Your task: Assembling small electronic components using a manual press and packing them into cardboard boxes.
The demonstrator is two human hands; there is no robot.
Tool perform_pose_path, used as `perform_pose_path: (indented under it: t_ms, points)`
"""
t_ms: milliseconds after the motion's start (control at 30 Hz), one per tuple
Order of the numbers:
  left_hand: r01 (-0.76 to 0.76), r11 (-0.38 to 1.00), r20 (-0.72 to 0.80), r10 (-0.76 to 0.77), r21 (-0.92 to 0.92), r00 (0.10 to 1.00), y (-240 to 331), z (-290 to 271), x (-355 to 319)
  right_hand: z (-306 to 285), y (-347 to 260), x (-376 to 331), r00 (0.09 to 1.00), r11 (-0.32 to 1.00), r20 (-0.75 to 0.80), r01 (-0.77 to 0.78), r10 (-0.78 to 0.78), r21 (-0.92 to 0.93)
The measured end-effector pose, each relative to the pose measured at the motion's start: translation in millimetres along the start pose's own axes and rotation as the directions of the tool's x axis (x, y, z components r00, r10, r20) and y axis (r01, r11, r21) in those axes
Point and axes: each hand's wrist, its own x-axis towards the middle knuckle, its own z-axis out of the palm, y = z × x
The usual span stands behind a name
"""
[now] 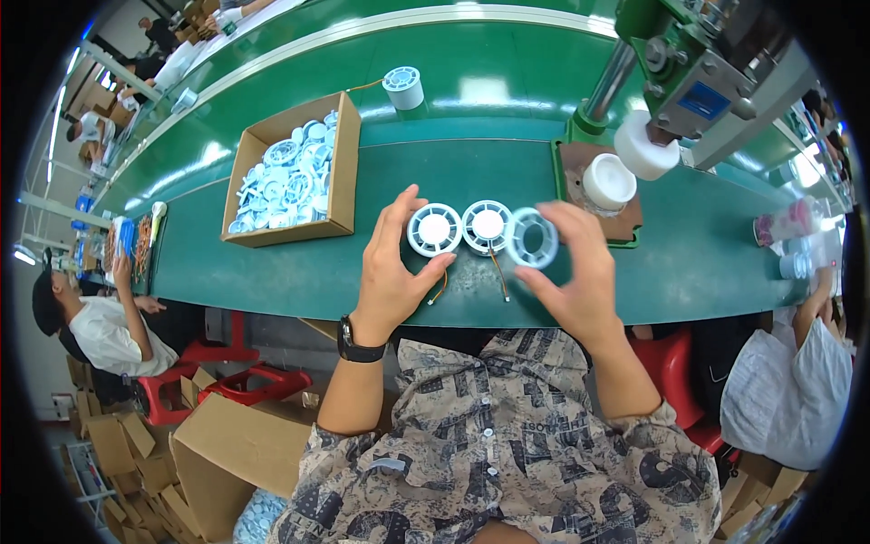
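At the centre of the frame the left hand (391, 276) was clasped on a round white plastic spool with a spoked face (434, 229), thumb under its lower rim and fingers curled around its left edge. Just right of it sat a second white spoked spool (488, 226), touching the first, with a thin orange-brown wire (497, 275) trailing down from it over the green conveyor table (272, 272). The right hand (580, 281) pinched a pale translucent ring-shaped spool (532, 238), tilted and blurred, right up against the second one; whether they actually touched could not be told. Left of the hands, an open brown cardboard box (344, 163) held a heap of white plastic spool parts (285, 181). Above centre stood a white reel wound with wire (403, 87). At the upper right, a green press machine (689, 54) hung over a white cylindrical cup (608, 182) on a brown pad (573, 172). A black wristwatch (359, 348) sat on the left wrist.
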Motion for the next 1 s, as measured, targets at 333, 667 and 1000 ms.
perform_pose_path:
  t_ms: [333, 667, 1000]
  points:
    - [0.051, 0.998, -0.116, -0.048, 0.022, 0.992, -6.4, -19.5, -3.0, 27.4, -6.2, 19.9, 0.984, 0.997, 0.172, 0.051, -0.04, -0.061]
    - [-0.081, 0.99, -0.085, 0.072, -0.112, 0.994, 59.5, 17.2, -25.1, 26.0, 4.9, 11.7, 0.98, 0.992, 0.198, -0.01, -0.014, 0.124]
    - [0.055, 0.995, 0.047, -0.051, -0.086, 0.998, 46.2, 59.1, -1.8, -32.8, 0.8, -3.1, 0.989, 0.995, -0.115, 0.085, -0.089, -0.044]
